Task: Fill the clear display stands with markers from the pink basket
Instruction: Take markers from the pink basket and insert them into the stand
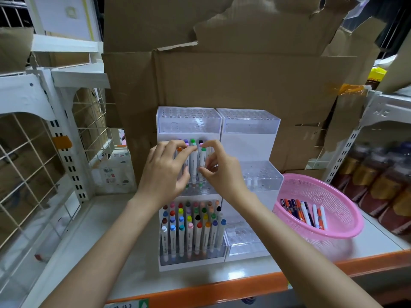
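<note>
— Where are the arms?
— Both bare forearms reach up and converge on the middle tier of the left display stand (189, 124).
— The left hand?
— The left hand (164, 168) is at that tier's left side, its back toward the camera. Its fingers curl over the upright markers (194, 162) and its thumb is low against them.
— And the right?
— The right hand (223, 174) is at the tier's right side, wrist bent inward. Thumb and forefinger seem to pinch one marker's barrel, though the contact is partly hidden.
</note>
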{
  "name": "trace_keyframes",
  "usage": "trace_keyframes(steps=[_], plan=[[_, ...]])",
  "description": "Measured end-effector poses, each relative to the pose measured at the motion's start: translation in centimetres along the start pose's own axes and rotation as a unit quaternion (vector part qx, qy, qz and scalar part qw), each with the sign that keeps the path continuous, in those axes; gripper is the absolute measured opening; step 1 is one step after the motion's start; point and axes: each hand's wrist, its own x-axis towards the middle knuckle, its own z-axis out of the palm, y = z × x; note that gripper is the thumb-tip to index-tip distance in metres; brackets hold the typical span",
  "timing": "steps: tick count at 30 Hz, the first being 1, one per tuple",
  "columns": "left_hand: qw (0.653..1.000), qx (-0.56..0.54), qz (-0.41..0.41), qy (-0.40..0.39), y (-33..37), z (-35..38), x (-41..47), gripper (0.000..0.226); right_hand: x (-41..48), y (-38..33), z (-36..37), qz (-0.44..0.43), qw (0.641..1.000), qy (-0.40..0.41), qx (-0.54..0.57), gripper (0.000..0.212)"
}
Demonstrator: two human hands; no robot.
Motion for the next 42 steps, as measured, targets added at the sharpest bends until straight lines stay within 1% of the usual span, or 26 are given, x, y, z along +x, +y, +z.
trace_keyframes(steps=[4,9,14,18,21,25,30,32,35,39,41,42], plan=[[1.000,0.006,-0.006,-0.013,0.1,-0.1,0.0,0.053,0.1,-0.1,-0.1,-0.019,0.999,-0.011,-0.034,0.053],[1.000,0.015,-0.009,-0.021,0.2,-0.3,0.0,0.053,0.2,0.0,-0.2,-0.017,0.999,-0.016,-0.026,0.047],[0.999,0.020,-0.009,-0.037,0.3,-0.6,0.5,0.049,0.1,-0.1,-1.0,-0.021,0.998,-0.032,-0.041,0.052],[0.998,0.034,-0.019,-0.046,1.4,-0.5,1.2,0.048,-0.6,0.3,-2.8,-0.036,0.995,-0.013,-0.089,0.053],[0.998,0.047,-0.004,-0.052,3.1,-0.2,2.3,0.051,-1.1,1.2,-4.2,-0.031,0.992,0.004,-0.119,0.052],[0.997,0.030,0.015,-0.067,6.2,1.3,4.1,0.054,-1.9,3.3,-6.7,-0.016,0.985,0.002,-0.171,0.054],[0.994,-0.020,0.062,-0.090,11.2,4.5,6.1,0.049,-4.0,6.9,-11.3,0.027,0.965,-0.001,-0.260,0.052],[0.992,-0.044,0.078,-0.092,13.5,6.1,6.8,0.048,-5.0,8.3,-13.5,0.056,0.957,-0.014,-0.285,0.053],[0.986,-0.086,0.099,-0.099,17.0,8.5,7.7,0.049,-6.6,10.6,-16.4,0.113,0.946,-0.044,-0.302,0.057],[0.976,-0.116,0.125,-0.133,21.1,11.7,8.3,0.049,-8.8,14.2,-18.6,0.173,0.931,-0.084,-0.311,0.075],[0.971,-0.133,0.134,-0.147,22.7,13.4,8.4,0.049,-9.9,16.2,-19.3,0.197,0.921,-0.111,-0.318,0.076],[0.968,-0.138,0.139,-0.154,23.3,14.2,8.4,0.048,-10.3,17.0,-19.6,0.206,0.916,-0.123,-0.321,0.073]])
